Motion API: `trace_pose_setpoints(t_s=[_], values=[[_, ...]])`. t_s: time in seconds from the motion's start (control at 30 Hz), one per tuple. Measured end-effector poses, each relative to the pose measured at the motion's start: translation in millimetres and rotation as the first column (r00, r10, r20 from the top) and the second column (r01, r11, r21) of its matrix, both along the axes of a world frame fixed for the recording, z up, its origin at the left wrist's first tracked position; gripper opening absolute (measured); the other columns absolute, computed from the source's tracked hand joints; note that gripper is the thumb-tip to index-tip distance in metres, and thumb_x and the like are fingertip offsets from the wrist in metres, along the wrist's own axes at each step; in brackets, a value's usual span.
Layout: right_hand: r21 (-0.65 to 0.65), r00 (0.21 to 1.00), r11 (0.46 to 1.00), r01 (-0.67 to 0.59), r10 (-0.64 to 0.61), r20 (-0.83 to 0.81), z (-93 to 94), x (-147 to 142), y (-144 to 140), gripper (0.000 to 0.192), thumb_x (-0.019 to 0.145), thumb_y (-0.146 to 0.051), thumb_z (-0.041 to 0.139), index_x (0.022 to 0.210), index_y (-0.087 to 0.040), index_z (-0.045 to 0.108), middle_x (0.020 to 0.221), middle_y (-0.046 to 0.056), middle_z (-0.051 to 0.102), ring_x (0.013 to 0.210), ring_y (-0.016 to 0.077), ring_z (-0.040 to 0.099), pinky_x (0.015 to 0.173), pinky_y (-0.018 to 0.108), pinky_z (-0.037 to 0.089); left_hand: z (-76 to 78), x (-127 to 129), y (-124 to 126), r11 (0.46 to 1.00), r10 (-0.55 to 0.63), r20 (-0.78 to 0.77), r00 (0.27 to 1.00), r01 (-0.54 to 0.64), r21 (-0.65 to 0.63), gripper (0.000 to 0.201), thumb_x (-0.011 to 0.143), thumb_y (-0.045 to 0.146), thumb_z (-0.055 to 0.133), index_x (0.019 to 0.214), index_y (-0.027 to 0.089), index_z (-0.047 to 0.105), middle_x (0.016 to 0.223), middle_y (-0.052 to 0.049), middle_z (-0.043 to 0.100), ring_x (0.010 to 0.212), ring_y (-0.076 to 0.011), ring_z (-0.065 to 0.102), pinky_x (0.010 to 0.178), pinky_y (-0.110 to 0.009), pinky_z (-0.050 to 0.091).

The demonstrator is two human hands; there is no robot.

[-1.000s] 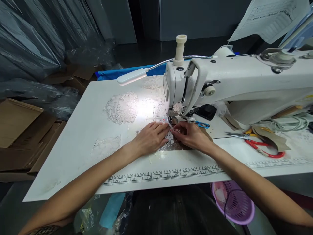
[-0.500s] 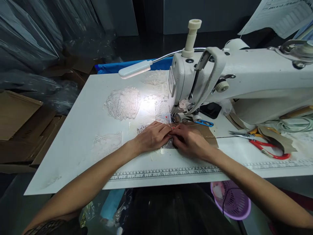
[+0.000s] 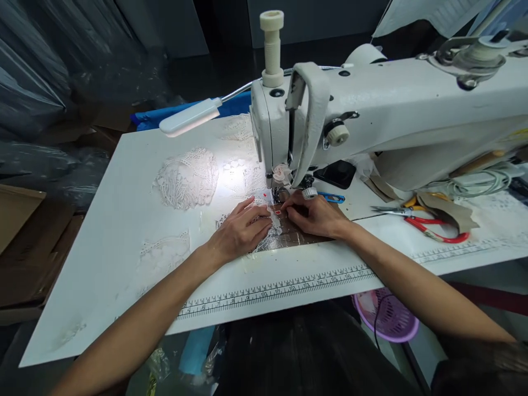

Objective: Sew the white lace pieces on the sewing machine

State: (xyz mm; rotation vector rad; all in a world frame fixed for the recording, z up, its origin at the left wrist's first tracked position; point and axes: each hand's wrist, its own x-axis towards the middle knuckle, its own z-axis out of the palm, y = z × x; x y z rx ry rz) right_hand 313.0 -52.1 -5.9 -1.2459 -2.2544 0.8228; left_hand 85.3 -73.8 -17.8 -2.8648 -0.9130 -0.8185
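Head view, left hand: left hand [image 3: 241, 228] palm down, fingers loosely spread and lowered onto white lace [image 3: 274, 224], not clenched.
Right hand: right hand [image 3: 317, 216] has thumb and forefinger drawn together near a small red mark; cannot tell whether lace or thread is pinched.
Lace position: between the hands, partly under the left, on a brown sheet [image 3: 300, 235], just in front of the presser foot [image 3: 282, 194].
Machine side: sewing machine [image 3: 391, 107] head stands close behind the right hand; blue-handled tool [image 3: 332, 198] just beside its knuckles.
Right margin: red-handled scissors [image 3: 438, 231] lie beyond the right forearm.
Left margin: white tabletop [image 3: 93, 275] stretches from a lace pile [image 3: 187, 179] to the left edge, well apart from the hand.
Front edge: runs beneath both forearms, past a printed ruler scale [image 3: 280, 290].
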Motion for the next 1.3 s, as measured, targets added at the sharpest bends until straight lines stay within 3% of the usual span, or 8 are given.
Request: trace_pose_setpoints(t_s=[0.2, 0.33, 0.6, 0.8, 0.97, 1.1, 1.3], values=[[0.120, 0.993, 0.990, -0.071, 0.059, 0.100, -1.2, 0.9, -2.8, 0.032, 0.089, -0.027, 0.050, 0.116, -0.024, 0.067, 0.088, 0.005, 0.063, 0.067, 0.0124, 0.054, 0.066, 0.025, 0.042, 0.2, 1.5, 0.8, 1.000, -0.023, 0.036, 0.999, 0.023, 0.018, 0.011, 0.090, 0.012, 0.056, 0.096, 0.016, 0.065, 0.095, -0.003, 0.067, 0.089, -0.0123, 0.066, 0.098, -0.041, 0.053], [0.225, 0.986, 0.962, -0.157, 0.141, 0.085, -12.4, 2.3, -0.7, 0.036, 0.091, -0.028, 0.047, 0.123, -0.025, 0.064, 0.109, 0.009, 0.060, 0.086, 0.0170, 0.059, 0.077, 0.030, 0.047, -2.9, 1.8, 0.8, 0.999, -0.037, 0.070, 0.997, 0.035, 0.030, 0.013, 0.090, 0.013, 0.057, 0.100, 0.017, 0.064, 0.098, -0.003, 0.067, 0.091, -0.0132, 0.066, 0.099, -0.044, 0.054], [0.331, 0.977, 0.923, -0.194, 0.151, 0.150, -18.0, 0.3, -1.0, 0.032, 0.092, -0.027, 0.048, 0.119, -0.024, 0.066, 0.110, 0.010, 0.059, 0.091, 0.0193, 0.057, 0.077, 0.033, 0.049, -1.8, 2.4, -1.4, 0.999, -0.029, 0.048, 0.998, 0.028, 0.030, 0.014, 0.091, 0.012, 0.054, 0.100, 0.015, 0.064, 0.097, -0.005, 0.066, 0.095, -0.0158, 0.066, 0.100, -0.047, 0.053], [0.319, 0.977, 0.930, -0.184, 0.139, 0.160, -15.7, -0.6, -4.2, 0.033, 0.092, -0.027, 0.047, 0.119, -0.023, 0.066, 0.112, 0.011, 0.058, 0.095, 0.0217, 0.058, 0.079, 0.035, 0.049, -2.4, 1.4, -0.1, 0.999, -0.039, -0.004, 0.999, 0.039, 0.031, 0.014, 0.092, 0.011, 0.052, 0.100, 0.013, 0.064, 0.096, -0.005, 0.067, 0.095, -0.0140, 0.066, 0.103, -0.045, 0.051], [0.198, 0.990, 0.970, -0.143, 0.137, 0.045, -11.5, 7.7, -5.4, 0.037, 0.088, -0.021, 0.047, 0.121, -0.025, 0.065, 0.111, 0.007, 0.061, 0.085, 0.0146, 0.059, 0.081, 0.031, 0.049, -3.0, 0.7, -0.8, 0.999, -0.034, -0.035, 0.999, 0.035, 0.016, 0.017, 0.094, 0.012, 0.048, 0.099, 0.015, 0.063, 0.097, -0.005, 0.067, 0.095, -0.0140, 0.066, 0.103, -0.046, 0.051], [0.237, 0.978, 0.949, -0.209, 0.204, 0.048, -7.1, 8.4, -8.1, 0.036, 0.084, -0.018, 0.049, 0.113, -0.026, 0.070, 0.111, 0.006, 0.062, 0.091, 0.0159, 0.059, 0.080, 0.030, 0.048, -4.2, 0.8, -1.2, 1.000, -0.014, -0.032, 0.999, 0.015, 0.014, 0.015, 0.094, 0.013, 0.049, 0.098, 0.015, 0.063, 0.096, -0.005, 0.067, 0.093, -0.0138, 0.066, 0.103, -0.047, 0.050], [0.333, 0.948, 0.894, -0.299, 0.241, 0.206, -7.3, 4.6, -12.0, 0.031, 0.088, -0.025, 0.049, 0.110, -0.026, 0.070, 0.109, 0.009, 0.061, 0.093, 0.0203, 0.056, 0.076, 0.033, 0.047, -4.9, 0.3, -1.2, 0.999, -0.019, -0.035, 0.999, 0.020, 0.029, 0.013, 0.092, 0.013, 0.051, 0.098, 0.015, 0.062, 0.096, -0.004, 0.067, 0.093, -0.0141, 0.065, 0.106, -0.046, 0.046]])
